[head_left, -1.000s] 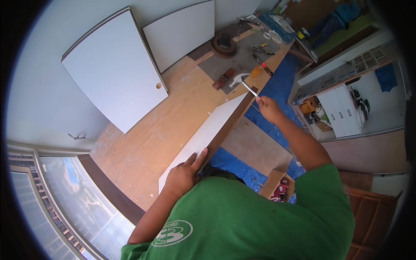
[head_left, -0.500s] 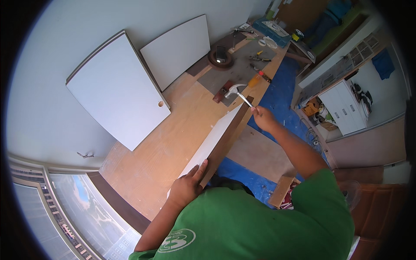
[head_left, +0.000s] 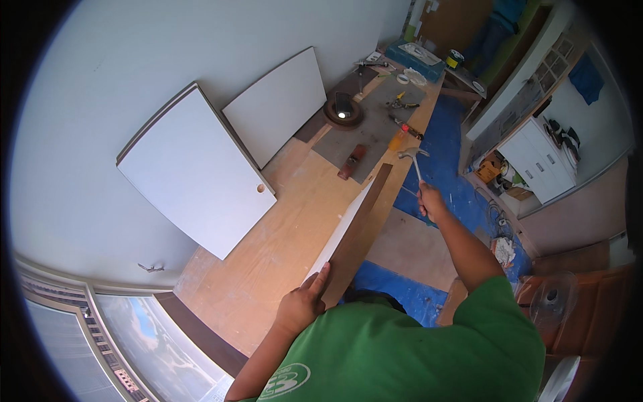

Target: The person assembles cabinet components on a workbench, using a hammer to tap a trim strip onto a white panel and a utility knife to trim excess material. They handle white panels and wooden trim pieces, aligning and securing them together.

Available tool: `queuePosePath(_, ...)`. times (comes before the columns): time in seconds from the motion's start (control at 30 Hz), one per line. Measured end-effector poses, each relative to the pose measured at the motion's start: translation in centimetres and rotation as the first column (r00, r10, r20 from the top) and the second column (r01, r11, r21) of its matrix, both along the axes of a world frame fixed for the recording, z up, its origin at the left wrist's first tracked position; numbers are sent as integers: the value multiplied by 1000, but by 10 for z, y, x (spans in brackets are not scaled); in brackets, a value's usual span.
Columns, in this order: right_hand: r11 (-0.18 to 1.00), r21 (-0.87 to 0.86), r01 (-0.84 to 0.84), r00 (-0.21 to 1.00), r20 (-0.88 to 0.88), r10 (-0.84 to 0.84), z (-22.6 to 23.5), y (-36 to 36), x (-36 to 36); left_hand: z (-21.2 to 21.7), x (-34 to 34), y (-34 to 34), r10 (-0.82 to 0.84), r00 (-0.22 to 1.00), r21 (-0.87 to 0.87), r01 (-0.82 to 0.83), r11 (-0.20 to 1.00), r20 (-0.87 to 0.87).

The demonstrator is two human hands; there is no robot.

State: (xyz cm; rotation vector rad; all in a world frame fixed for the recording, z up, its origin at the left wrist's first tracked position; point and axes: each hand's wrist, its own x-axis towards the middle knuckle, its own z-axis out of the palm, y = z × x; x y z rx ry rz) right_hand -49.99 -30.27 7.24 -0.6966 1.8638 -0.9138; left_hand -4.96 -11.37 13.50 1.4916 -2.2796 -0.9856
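Observation:
A long white panel (head_left: 338, 234) with a dark brown edge (head_left: 362, 224) stands on its side along the wooden worktable. My left hand (head_left: 303, 305) grips its near end, with the forefinger laid out along the edge. In my right hand (head_left: 432, 201) is a claw hammer (head_left: 413, 154), held by its handle. The hammer's metal head is raised beside the panel's far end, apart from it. Close by lie a yellow-handled screwdriver (head_left: 398, 139) and a dark red block-shaped tool (head_left: 352, 161), which neither hand touches.
Two white boards (head_left: 201, 171) lean on the wall at the table's left. Farther off are pliers (head_left: 402, 103), a phone (head_left: 342, 104) on a round brown base and a blue-green case (head_left: 415, 61). Blue sheeting (head_left: 435, 151) covers the floor; a person (head_left: 492, 33) stands beyond.
My right hand has swung the hammer away from the panel's far end, to the right and lower in the picture. The left hand stays on the panel while the whole view has shifted.

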Motion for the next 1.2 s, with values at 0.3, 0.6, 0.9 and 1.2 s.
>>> queuePosePath(0.3, 985, -171, -4, 936, 347, 64, 38, -37, 72, -1, 2, 0, -7, 1000, 14, 7, 1000, 14)
queuePosePath(0.6, 974, -155, 165, 810, 585, -45, 20, -61, 93, -7, 4, -1, -48, 998, -23, 49, 999, 42)
queuePosePath(0.9, 937, -338, 83, 995, 81, -59, 33, -31, 86, -16, 5, 4, -30, 999, -61, 32, 998, 34)
queuePosePath(1.2, 900, -157, -407, 884, -314, 345, 41, -5, 71, -9, 2, 5, -31, 998, -138, 38, 990, 50)
